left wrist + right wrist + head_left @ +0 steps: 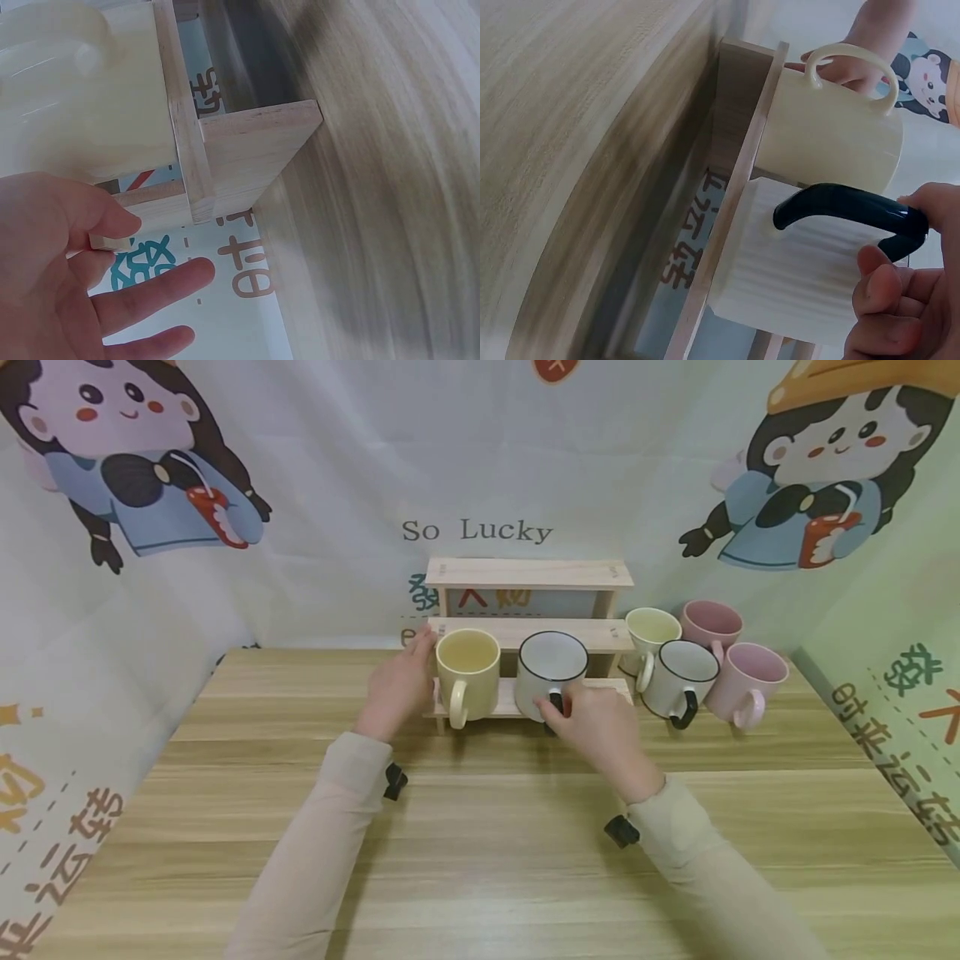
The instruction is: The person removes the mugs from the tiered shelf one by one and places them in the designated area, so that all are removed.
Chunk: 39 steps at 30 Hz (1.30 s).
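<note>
A white mug [551,664] with a black rim sits on the bottom tier of a three-step wooden rack [529,574]. My right hand [600,727] pinches its black handle [847,206] between thumb and fingers. To its left on the same tier stands a pale yellow mug [468,672], handle facing forward. At the rack's left end, my left hand [397,685] grips the end of the middle board with thumb and index finger, while its other fingers [154,298] stretch out, as the left wrist view shows.
Right of the rack several mugs cluster on the wooden table [480,843]: a light yellow one [652,625], a dark pink one [711,620], a white one with black rim [681,677], and a light pink one [748,681]. A printed cloth [480,460] hangs behind.
</note>
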Available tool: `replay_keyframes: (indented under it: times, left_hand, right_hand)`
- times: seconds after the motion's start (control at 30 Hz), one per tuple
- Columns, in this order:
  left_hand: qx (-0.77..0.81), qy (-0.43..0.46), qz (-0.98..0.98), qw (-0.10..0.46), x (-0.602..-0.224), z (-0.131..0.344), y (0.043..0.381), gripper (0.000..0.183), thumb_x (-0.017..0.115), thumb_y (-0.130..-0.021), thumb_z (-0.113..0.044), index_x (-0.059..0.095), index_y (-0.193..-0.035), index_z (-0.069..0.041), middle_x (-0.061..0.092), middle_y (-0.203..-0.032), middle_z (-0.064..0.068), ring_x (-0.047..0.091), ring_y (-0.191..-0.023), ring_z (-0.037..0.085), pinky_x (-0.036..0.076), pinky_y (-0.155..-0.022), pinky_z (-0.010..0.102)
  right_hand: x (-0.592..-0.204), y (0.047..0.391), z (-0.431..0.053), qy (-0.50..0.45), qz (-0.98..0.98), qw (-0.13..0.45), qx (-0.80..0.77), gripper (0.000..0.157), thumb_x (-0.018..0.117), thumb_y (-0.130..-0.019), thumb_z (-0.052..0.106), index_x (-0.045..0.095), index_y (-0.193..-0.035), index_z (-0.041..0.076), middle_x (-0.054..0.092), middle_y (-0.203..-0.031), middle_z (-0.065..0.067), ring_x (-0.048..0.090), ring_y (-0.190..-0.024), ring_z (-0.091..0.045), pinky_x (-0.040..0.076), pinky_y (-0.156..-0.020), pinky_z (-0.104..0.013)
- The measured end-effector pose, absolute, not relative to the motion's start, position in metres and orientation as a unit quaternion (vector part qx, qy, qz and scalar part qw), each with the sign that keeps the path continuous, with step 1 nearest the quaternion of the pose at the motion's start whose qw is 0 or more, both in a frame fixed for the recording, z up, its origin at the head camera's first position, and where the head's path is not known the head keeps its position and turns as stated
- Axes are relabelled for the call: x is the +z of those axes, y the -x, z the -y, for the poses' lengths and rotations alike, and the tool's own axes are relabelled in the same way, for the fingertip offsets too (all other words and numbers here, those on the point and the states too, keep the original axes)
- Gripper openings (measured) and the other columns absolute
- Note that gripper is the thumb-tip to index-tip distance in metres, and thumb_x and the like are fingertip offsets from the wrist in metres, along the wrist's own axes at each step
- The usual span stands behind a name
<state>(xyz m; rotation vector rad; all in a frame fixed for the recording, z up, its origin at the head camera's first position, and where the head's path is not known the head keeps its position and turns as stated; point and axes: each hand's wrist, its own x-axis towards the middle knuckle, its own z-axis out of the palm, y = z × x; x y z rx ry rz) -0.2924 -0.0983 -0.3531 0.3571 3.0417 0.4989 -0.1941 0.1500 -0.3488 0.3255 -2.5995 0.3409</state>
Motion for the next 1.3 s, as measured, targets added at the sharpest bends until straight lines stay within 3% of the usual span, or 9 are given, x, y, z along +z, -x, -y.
replay_keyframes:
  times: [0.3,0.57,0.83,1.07,1.3]
  left_hand:
    - [0.168,-0.115,-0.979,0.016,-0.35,0.1,0.29,0.074,0.053,-0.086,-0.002,0.023,-0.152,-0.016,0.013,-0.161,-0.001,0.054,-0.064,0.022,0.046,-0.05,0.027]
    - [0.172,-0.12,-0.978,0.006,-0.353,0.1,0.292,0.074,0.054,-0.085,-0.001,0.024,-0.152,-0.015,0.015,-0.161,0.001,0.055,-0.066,0.023,0.046,-0.05,0.028]
    - [0.167,-0.119,-0.979,0.014,-0.351,0.099,0.289,0.073,0.053,-0.086,-0.002,0.023,-0.152,-0.015,0.014,-0.161,0.001,0.052,-0.061,0.02,0.045,-0.049,0.026]
    - [0.175,-0.112,-0.978,0.018,-0.352,0.097,0.29,0.075,0.052,-0.085,0.0,0.021,-0.152,-0.016,0.013,-0.161,0.0,0.052,-0.061,0.021,0.045,-0.049,0.026]
    - [0.172,-0.11,-0.979,0.019,-0.354,0.097,0.289,0.074,0.051,-0.086,0.0,0.021,-0.152,-0.016,0.011,-0.162,0.0,0.05,-0.057,0.019,0.044,-0.047,0.025]
  right_hand:
    - [-0.348,0.197,-0.145,-0.101,0.954,0.262,0.1,0.037,0.06,-0.08,0.021,0.041,-0.051,0.011,0.035,-0.044,0.0,0.035,-0.041,-0.019,0.03,-0.034,-0.034]
    - [-0.35,0.198,-0.15,-0.07,0.956,0.258,0.118,0.031,0.059,-0.082,0.02,0.05,-0.055,0.007,0.047,-0.047,-0.008,0.043,-0.043,-0.026,0.033,-0.035,-0.037]
    - [-0.36,0.195,-0.153,-0.086,0.942,0.291,0.14,0.032,0.061,-0.086,0.02,0.054,-0.06,0.003,0.051,-0.047,-0.012,0.047,-0.041,-0.029,0.04,-0.039,-0.043]
    - [-0.36,0.195,-0.16,-0.096,0.933,0.304,0.166,0.032,0.061,-0.086,0.016,0.049,-0.059,0.004,0.051,-0.048,-0.012,0.047,-0.043,-0.028,0.037,-0.039,-0.038]
    - [-0.359,0.189,-0.168,-0.089,0.937,0.281,0.187,0.032,0.059,-0.087,0.015,0.045,-0.06,0.005,0.047,-0.049,-0.011,0.045,-0.045,-0.027,0.035,-0.04,-0.036]
